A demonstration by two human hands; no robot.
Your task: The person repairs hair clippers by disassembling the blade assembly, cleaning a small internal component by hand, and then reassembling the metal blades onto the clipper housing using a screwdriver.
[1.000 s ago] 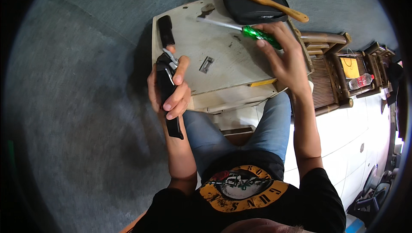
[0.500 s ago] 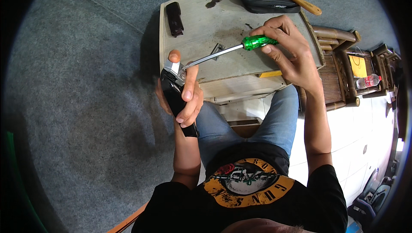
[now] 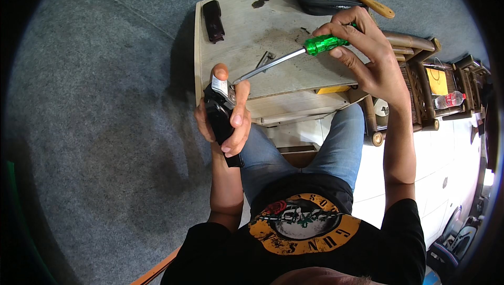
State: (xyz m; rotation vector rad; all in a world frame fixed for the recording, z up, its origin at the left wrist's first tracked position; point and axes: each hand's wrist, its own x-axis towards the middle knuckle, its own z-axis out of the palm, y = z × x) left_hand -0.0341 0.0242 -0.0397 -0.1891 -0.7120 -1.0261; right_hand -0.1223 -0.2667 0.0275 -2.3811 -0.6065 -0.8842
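My left hand (image 3: 239,122) is wrapped round a black hair clipper (image 3: 216,117), whose silver blade head points away from me. The thumb and forefinger sit on either side of that metal end. A screwdriver with a clear green handle (image 3: 321,45) slants down to the left, its tip at the blade head; whether it sits in a screw is too small to tell. The fingers of my right hand (image 3: 374,56) pinch the handle's far end. On the wooden table (image 3: 294,77) beyond lie a small dark metal part (image 3: 266,59) and a long dark cover piece (image 3: 213,21).
A black zipped case (image 3: 315,0) stands at the table's far edge, with a wooden-handled brush (image 3: 367,2) lying across it. Something yellow (image 3: 333,90) shows in the shelf under the tabletop. To the right, bamboo furniture (image 3: 415,93) holds a plastic bottle (image 3: 449,100) and a yellow bag (image 3: 437,81).
My right hand and the screwdriver handle have moved right and slightly away from me. The clipper's blade end has shifted a little to the right, with the screwdriver tip still at it.
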